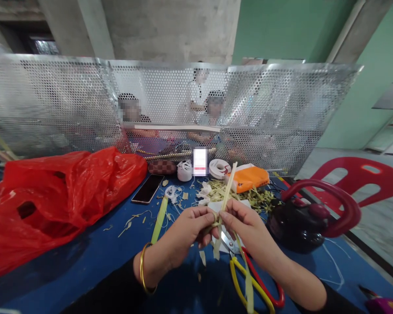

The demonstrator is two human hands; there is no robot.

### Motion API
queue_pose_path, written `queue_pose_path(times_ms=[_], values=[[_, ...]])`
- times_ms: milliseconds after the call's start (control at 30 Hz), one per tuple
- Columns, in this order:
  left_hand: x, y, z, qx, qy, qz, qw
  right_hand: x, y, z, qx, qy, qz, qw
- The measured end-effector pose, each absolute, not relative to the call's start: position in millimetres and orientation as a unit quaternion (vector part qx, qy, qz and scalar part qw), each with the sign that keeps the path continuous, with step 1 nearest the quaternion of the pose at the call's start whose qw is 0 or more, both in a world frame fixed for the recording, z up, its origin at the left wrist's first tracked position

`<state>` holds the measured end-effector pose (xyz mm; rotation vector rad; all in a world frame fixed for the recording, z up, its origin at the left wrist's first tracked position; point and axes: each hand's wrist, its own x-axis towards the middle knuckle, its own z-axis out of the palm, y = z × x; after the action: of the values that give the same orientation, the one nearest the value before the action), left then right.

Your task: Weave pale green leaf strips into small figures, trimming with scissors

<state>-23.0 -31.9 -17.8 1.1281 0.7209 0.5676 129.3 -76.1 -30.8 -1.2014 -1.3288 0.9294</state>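
Note:
Between my two hands are pale green leaf strips [228, 187], crossed or folded where the fingertips meet. My left hand [196, 224], with a gold bangle at its wrist, pinches the fold between thumb and fingers. On the other side, my right hand [244, 222] grips the strips just beside it, one end pointing up and away, others hanging down. The exact weave at the fingertips is partly hidden. Under the hands lie scissors [234, 257] with one yellow and one red handle. A wider flat green strip [160, 218] rests left of my left forearm.
Red plastic bags [81, 192] spread over the left of the blue table [94, 270], near a phone [148, 189]. White string [184, 170], a ribbon spool [219, 168], an orange packet [249, 178] and leaf scraps [255, 198] lie behind. A dark kettle [298, 224] stands right; a perforated metal screen [170, 96] fronts several people.

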Motion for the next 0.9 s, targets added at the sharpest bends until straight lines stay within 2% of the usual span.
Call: queue_pose_path(times_ms=[167, 433, 567, 667, 900], values=[[-23.7, -33.4, -12.1, 0.521, 0.318, 0.251, 0.751, 129.9, -75.9, -30.6, -0.531, -0.543, 0.377, 0.530], [-17.4, -37.2, -19.9, 0.619, 0.347, 0.342, 0.616, 126.3, -74.3, -34.4, -0.514, -0.497, 0.435, 0.548], [-18.4, -36.1, -17.2, 0.600, 0.363, 0.347, 0.623, 130.7, -73.7, -34.6, -0.468, -0.510, 0.445, 0.569], [-19.8, -34.9, -11.6, 0.574, 0.376, 0.343, 0.641, 137.2, -76.6, -27.3, -0.446, -0.589, 0.402, 0.541], [-22.7, -31.7, -10.1, 0.566, 0.372, 0.347, 0.649, 147.6, -82.6, -13.1, -0.402, -0.779, 0.192, 0.441]])
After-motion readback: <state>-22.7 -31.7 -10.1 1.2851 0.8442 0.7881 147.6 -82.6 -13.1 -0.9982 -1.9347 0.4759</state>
